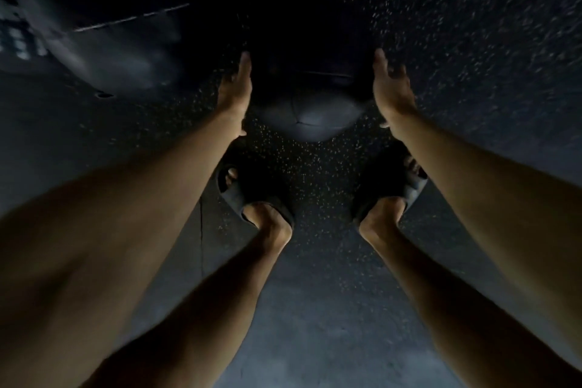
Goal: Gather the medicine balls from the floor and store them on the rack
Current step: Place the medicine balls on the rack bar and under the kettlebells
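Just ahead of 2 sandalled feet [252, 198], above the speckled floor [472, 41], the dark medicine ball [310, 107] sits between left hand [234, 88] and right hand [390, 88], straight-fingered palms against its sides.

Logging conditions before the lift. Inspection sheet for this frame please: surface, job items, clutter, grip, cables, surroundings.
Surface: dark speckled floor, dimly lit.
Job's things: one dark medicine ball between the hands, ahead of the sandalled feet; rack not seen.
Clutter: blurred grey shape upper left, unidentifiable.
Grip: left hand and right hand, fingers straight, flat against opposite sides of the ball.
Cables: thin dark line left of the feet; cable or crack, cannot tell.
Surroundings: nothing seen.
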A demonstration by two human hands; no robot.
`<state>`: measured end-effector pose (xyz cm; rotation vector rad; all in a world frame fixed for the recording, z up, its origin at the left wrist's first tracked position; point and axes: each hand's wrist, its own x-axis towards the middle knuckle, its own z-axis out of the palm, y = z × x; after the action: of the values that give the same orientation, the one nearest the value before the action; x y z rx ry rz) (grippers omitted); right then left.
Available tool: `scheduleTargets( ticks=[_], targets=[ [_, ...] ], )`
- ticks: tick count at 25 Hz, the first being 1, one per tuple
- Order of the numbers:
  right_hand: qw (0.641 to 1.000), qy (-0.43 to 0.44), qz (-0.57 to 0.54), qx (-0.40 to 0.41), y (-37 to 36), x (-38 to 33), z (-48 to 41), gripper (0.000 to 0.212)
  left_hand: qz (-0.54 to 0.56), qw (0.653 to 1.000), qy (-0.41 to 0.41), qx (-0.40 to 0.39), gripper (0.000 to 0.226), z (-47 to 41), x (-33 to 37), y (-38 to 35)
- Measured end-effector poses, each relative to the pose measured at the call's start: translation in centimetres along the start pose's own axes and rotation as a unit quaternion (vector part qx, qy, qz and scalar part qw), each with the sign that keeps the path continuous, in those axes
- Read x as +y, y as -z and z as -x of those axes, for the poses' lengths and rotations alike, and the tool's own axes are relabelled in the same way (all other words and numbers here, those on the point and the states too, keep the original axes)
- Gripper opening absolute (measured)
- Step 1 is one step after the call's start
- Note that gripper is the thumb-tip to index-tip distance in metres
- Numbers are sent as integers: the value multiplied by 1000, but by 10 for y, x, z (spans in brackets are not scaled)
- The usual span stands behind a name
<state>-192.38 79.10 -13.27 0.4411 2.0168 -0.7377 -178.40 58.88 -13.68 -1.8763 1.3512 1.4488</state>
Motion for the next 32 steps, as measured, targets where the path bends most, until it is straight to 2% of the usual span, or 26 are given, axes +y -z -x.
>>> scheduleTargets(
  ticks=[3, 6, 10, 13, 15, 19, 25, 29, 32],
  targets=[
    [982, -67, -166, -64, -16, 1, -19, 98, 97, 992, 39, -76, 99, -24, 1, -11],
    [969, -55, -225, -82, -21, 9, -23, 109, 153, 982, 50, -96, 93, -24, -1, -14],
    [969, -33, -239, -53, -11, 10, 38, 71, 166, 980, 63, -93, 95, 21, -14, 11],
    [969, -23, -244, -38, 12, 3, 103, 65, 174, 974, 79, -120, 94, 88, -7, 39],
    [969, -15, -244, -23, 34, -15, 157, 63, 161, 978, 74, -106, 100, 136, 6, 63],
    [973, -5, -231, -7, 81, -58, 273, 68, 129, 990, 16, -62, 118, 232, 36, 112],
    [978, 45, -205, 5, 164, -138, 459, 73, 99, 991, -77, -45, 77, 438, 98, 194],
    [970, 110, -215, 13, 205, -174, 539, 73, 65, 985, -156, -25, 93, 499, 129, 237],
    [964, 144, -222, 21, 229, -194, 578, 81, 41, 974, -221, -15, 80, 558, 161, 259]
  ],
)
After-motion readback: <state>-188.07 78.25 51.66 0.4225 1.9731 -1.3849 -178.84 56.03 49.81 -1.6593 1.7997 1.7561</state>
